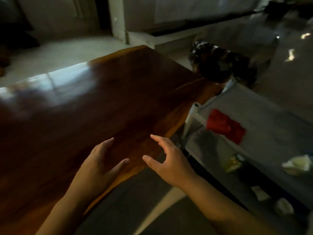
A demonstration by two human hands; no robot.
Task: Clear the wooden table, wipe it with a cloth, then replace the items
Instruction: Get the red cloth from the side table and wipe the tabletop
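The wooden table point(105, 92) lies bare ahead. My left hand point(100, 160) and right hand point(167, 160) hover spread and empty over its near right corner, probably reaching for the red cloth point(223, 124) on the shelf to the right.

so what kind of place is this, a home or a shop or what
Most likely a room in a home, though the picture is dim and blurred. A polished wooden table stands on a pale tiled floor, with a grey shelf unit of small household items beside it, a red cloth-like thing on top.
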